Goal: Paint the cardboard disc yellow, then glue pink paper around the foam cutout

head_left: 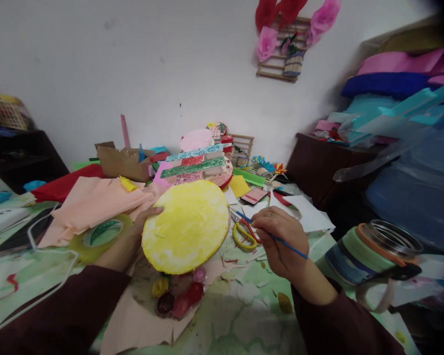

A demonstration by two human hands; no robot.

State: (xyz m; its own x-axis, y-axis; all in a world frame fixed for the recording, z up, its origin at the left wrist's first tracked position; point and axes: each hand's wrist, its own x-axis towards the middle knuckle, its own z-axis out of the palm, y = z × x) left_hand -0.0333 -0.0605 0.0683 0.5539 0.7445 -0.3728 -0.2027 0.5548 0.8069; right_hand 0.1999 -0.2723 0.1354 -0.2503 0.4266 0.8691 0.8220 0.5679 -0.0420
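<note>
A round disc [187,227], its face painted yellow with whitish streaks, is held up at the middle of the view. My left hand [133,239] grips its left edge, the thumb on the front and the other fingers hidden behind. Between the fingers of my right hand [281,239] is a thin blue paintbrush [292,247], its tip at the disc's right edge. Below the disc, partly covered by it, sits a paint palette [181,298] with yellow, red, pink and dark wells. Yellow-handled scissors [244,235] lie between the disc and my right hand.
A roll of clear tape [107,231] and peach paper [103,199] lie on the left. Behind stand a cardboard box [124,161] and painted pieces [196,160]. A phone [254,195] lies farther back. On the right stands a green open-topped flask [370,251].
</note>
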